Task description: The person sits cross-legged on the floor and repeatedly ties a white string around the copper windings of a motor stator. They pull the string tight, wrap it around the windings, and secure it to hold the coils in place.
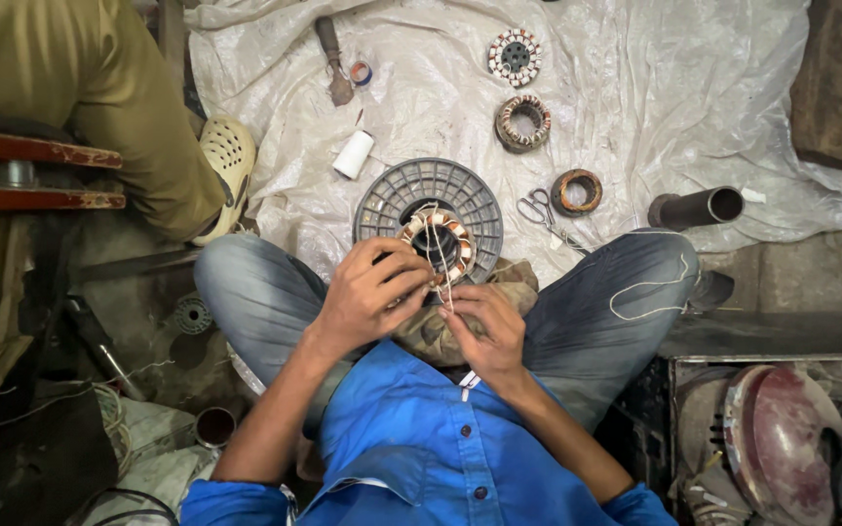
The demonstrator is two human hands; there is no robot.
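Sitting cross-legged, the person is steadying a wound motor stator [438,242] over a grey spool [382,200] in the lap; the left hand [370,292] is clasping its rim while the right hand [484,326] is pinching white lacing thread [443,268] taut.

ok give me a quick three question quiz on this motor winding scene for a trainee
1. True or false: both hands are on the wound stator in the person's lap.
2. Which thing lies on the white sheet between the scissors and the dark metal pipe?
A. a white thread spool
B. a copper-wound ring
C. a shoe
3. Fill in: the stator sits in front of a grey round ______ with spokes.

Key
1. True: the left hand grips its side, and the right hand pulls white string at it.
2. B, the copper-wound ring.
3. Plastic reel.
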